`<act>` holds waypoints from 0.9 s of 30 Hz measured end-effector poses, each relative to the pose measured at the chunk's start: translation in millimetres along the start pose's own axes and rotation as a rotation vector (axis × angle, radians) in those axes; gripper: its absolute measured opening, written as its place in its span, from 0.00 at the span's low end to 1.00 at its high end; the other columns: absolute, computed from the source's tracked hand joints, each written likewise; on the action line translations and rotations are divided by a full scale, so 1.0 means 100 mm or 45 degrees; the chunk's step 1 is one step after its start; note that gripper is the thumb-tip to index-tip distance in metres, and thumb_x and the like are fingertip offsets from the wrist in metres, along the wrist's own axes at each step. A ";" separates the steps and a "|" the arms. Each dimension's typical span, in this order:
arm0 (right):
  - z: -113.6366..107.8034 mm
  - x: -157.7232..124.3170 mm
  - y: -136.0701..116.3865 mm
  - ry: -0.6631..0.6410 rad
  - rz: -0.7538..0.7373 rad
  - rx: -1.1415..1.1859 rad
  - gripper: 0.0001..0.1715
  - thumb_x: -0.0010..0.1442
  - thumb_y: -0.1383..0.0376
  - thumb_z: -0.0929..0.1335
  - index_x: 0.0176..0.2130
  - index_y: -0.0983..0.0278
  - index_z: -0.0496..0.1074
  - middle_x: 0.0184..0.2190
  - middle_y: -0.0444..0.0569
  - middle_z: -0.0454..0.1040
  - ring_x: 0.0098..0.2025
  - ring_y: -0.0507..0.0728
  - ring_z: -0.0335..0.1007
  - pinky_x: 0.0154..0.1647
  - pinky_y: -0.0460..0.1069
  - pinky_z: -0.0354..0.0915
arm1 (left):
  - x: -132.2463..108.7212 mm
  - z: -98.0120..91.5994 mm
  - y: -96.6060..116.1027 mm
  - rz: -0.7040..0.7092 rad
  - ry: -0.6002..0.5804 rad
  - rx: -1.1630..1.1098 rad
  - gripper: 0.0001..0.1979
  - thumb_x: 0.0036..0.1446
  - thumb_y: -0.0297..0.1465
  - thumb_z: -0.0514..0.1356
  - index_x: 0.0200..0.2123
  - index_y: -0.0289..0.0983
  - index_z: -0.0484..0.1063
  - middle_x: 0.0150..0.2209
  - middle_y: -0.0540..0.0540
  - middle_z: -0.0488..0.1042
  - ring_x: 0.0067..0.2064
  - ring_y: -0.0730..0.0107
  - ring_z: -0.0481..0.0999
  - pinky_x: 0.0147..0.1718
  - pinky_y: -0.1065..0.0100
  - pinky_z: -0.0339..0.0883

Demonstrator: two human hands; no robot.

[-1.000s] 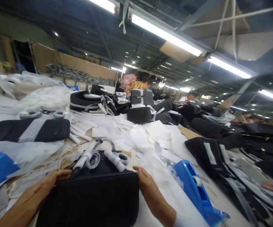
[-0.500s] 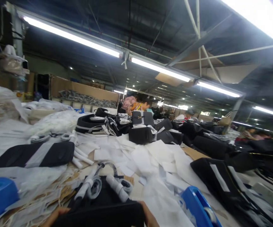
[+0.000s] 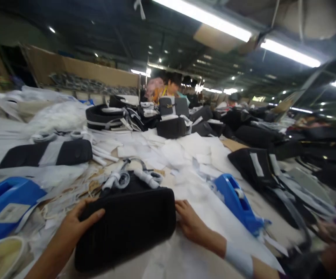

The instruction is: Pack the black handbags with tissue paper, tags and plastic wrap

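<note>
A black bag point(image 3: 127, 228) lies in front of me, its flat dark base turned toward the camera. Its handles point(image 3: 117, 180) are wrapped in white material and rest beyond it. My left hand point(image 3: 79, 223) grips the bag's upper left corner, thumb over the near face and fingers behind. At the right edge, my right hand point(image 3: 188, 219) holds the bag's side with bent fingers, some of them hidden behind it.
Blue tape dispensers stand left point(image 3: 11, 205) and right point(image 3: 234, 201). White sheets point(image 3: 185, 155) spread beyond the bag. Another black bag point(image 3: 47, 153) lies at left; more bags point(image 3: 170, 126) are piled behind. A person's blurred hand point(image 3: 333, 232) shows at lower right.
The view has tilted down, so both hands and more of the bag now show. The bag's dark base faces the camera more fully.
</note>
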State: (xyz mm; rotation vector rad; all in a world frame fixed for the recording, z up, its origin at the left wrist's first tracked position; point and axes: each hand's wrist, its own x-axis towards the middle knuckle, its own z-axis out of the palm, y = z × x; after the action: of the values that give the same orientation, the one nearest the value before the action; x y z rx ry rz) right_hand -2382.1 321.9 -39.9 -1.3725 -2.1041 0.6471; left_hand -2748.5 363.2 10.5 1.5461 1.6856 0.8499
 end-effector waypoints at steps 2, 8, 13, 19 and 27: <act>-0.04 -0.01 -0.05 -0.040 -0.037 -0.132 0.33 0.45 0.77 0.62 0.52 0.62 0.68 0.53 0.54 0.68 0.54 0.63 0.59 0.54 0.57 0.59 | -0.04 0.02 0.11 -0.069 0.003 -0.132 0.19 0.55 0.48 0.57 0.45 0.45 0.62 0.50 0.48 0.74 0.50 0.56 0.75 0.46 0.58 0.72; -0.01 0.04 -0.03 -0.029 -0.089 -0.250 0.28 0.48 0.79 0.61 0.48 0.63 0.70 0.51 0.53 0.70 0.54 0.60 0.60 0.52 0.56 0.58 | -0.03 0.09 0.50 0.706 0.265 0.679 0.29 0.57 0.51 0.54 0.52 0.36 0.65 0.54 0.37 0.68 0.58 0.47 0.64 0.58 0.48 0.57; 0.03 0.10 0.04 0.029 -0.174 -0.323 0.16 0.58 0.76 0.63 0.40 0.63 0.75 0.45 0.52 0.74 0.50 0.58 0.65 0.52 0.54 0.58 | 0.06 0.34 0.83 1.023 -0.010 1.186 0.26 0.63 0.49 0.49 0.51 0.34 0.68 0.47 0.38 0.73 0.50 0.50 0.70 0.51 0.53 0.60; -0.15 0.02 0.12 0.003 -0.282 -0.293 0.18 0.61 0.76 0.61 0.37 0.63 0.77 0.43 0.52 0.76 0.47 0.58 0.68 0.49 0.53 0.61 | 0.12 0.49 0.83 0.839 0.110 1.287 0.25 0.61 0.53 0.49 0.38 0.37 0.68 0.34 0.44 0.73 0.37 0.55 0.73 0.36 0.61 0.60; -0.74 -0.06 0.06 -0.292 -0.168 -0.130 0.22 0.53 0.78 0.65 0.42 0.57 0.77 0.47 0.52 0.76 0.56 0.65 0.64 0.62 0.66 0.47 | 0.07 0.45 0.76 0.887 0.153 1.024 0.24 0.58 0.55 0.52 0.32 0.38 0.68 0.31 0.46 0.73 0.33 0.59 0.71 0.34 0.62 0.59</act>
State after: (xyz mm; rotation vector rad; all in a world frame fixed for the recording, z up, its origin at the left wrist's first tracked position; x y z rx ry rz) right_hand -2326.9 325.4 9.4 -1.2491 -2.4163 0.6780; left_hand -2669.8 376.9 48.4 2.7795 1.6723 0.5984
